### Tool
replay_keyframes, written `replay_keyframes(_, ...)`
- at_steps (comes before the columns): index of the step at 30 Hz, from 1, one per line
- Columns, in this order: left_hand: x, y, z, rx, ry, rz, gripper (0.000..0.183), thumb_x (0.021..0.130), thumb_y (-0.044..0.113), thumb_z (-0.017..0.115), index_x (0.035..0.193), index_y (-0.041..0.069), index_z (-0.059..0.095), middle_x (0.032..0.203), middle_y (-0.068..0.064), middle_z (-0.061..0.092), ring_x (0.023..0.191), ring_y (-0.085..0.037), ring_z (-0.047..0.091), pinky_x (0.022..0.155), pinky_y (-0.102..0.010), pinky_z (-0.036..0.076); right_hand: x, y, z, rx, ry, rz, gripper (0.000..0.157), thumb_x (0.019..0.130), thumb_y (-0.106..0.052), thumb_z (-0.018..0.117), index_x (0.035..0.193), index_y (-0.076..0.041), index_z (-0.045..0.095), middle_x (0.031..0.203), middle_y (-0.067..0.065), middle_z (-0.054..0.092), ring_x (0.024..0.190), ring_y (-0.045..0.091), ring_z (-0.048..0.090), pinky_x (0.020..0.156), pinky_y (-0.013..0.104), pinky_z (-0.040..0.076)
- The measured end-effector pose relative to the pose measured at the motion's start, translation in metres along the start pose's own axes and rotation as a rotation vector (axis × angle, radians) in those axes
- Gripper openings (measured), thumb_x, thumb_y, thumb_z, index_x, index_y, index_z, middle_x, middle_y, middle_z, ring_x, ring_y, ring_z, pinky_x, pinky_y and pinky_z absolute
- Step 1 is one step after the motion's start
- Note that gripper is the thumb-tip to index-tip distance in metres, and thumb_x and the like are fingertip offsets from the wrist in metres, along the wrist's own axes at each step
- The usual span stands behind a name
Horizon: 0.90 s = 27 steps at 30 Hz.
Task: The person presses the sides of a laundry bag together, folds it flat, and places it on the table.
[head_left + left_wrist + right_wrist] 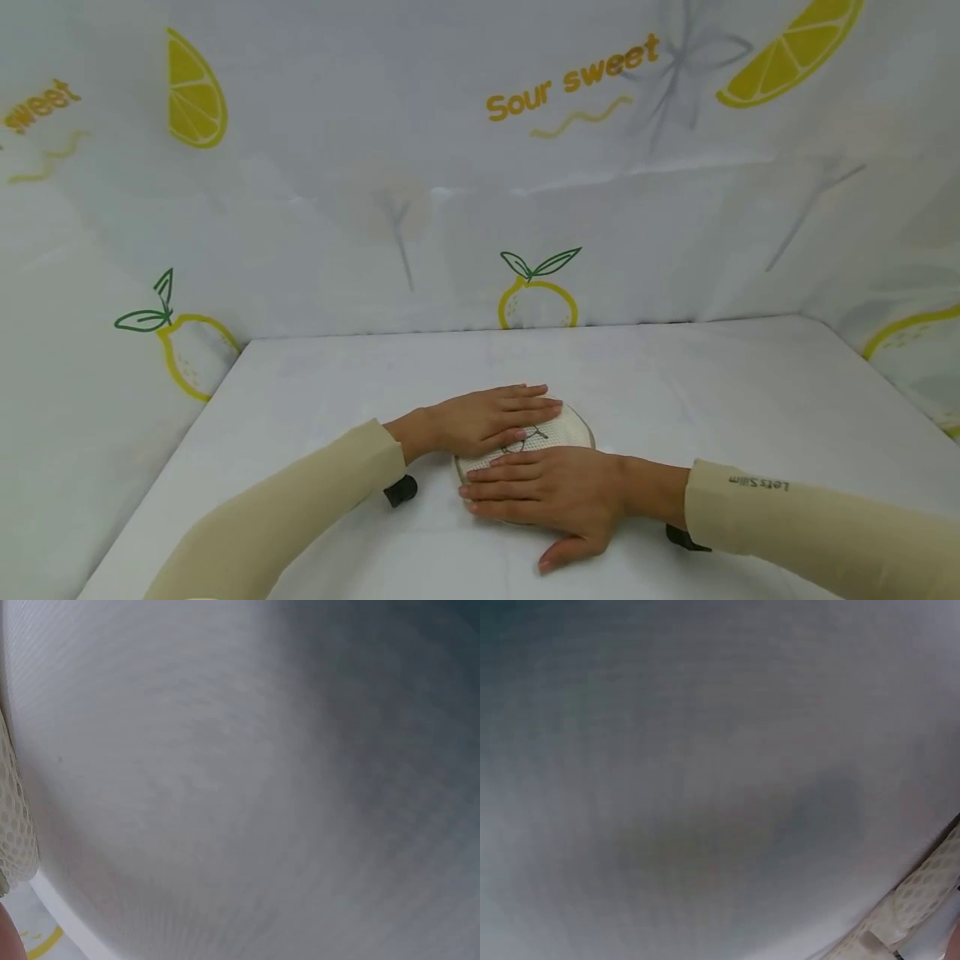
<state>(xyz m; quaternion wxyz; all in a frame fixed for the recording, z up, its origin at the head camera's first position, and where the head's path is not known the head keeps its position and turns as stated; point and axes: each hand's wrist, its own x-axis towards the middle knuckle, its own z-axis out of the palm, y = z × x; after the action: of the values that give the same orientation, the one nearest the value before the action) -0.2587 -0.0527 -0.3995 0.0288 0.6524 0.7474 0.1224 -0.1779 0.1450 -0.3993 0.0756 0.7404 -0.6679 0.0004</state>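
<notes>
A round, cream-coloured mesh item [573,429] with a darker edge and a dark line drawing lies flat on the white table; its exact kind I cannot tell. Across its far left part rests my left hand [487,419], fingers straight and pointing right. My right hand [558,492] lies over its near part, fingers straight and pointing left, thumb apart on the table side. Much of the item is hidden beneath both hands. The left wrist view catches its mesh edge [13,817] at the left border, and the right wrist view has the mesh [922,889] at lower right.
The white-covered table [360,375] meets a pale cloth backdrop [315,208] printed with lemons and lettering. Beige sleeves cover both forearms, and small dark devices [401,490] sit under the wrists.
</notes>
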Motion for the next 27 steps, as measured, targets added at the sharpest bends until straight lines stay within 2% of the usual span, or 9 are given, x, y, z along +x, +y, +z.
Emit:
replay_keyframes(7,0.0037,-0.0017,-0.0002,0.017,-0.037,-0.004,0.051,0.106,0.028,0.026,0.154,0.012,0.018,0.158,0.003,0.014,0.145,-0.018,0.007,0.115,-0.033,0.007,-0.0023,0.0,0.0015,-0.003,0.006,0.009,0.082,0.095,-0.055,0.041,0.152,-0.002,0.016,0.158,0.012,0.011,0.144,0.022,0.014,0.114,0.036,0.015)
replay_keyframes(21,0.0064,-0.0011,0.0021,0.043,-0.073,0.001,0.052,0.106,0.025,0.029,0.153,0.009,0.017,0.159,0.0,0.012,0.145,-0.019,0.005,0.115,-0.033,0.005,-0.0037,-0.001,0.0055,0.027,-0.008,0.015,0.085,0.094,-0.058,0.042,0.152,-0.003,0.015,0.159,0.01,0.011,0.144,0.023,0.013,0.114,0.036,0.015)
replay_keyframes(27,0.0038,-0.0001,0.0013,0.057,-0.081,-0.016,0.052,0.106,0.027,0.027,0.154,0.011,0.016,0.159,0.003,0.011,0.145,-0.018,0.005,0.115,-0.032,0.005,-0.002,-0.0001,0.0045,0.09,-0.023,0.026,0.085,0.093,-0.058,0.044,0.153,-0.004,0.014,0.159,0.008,0.01,0.144,0.022,0.012,0.115,0.036,0.014)
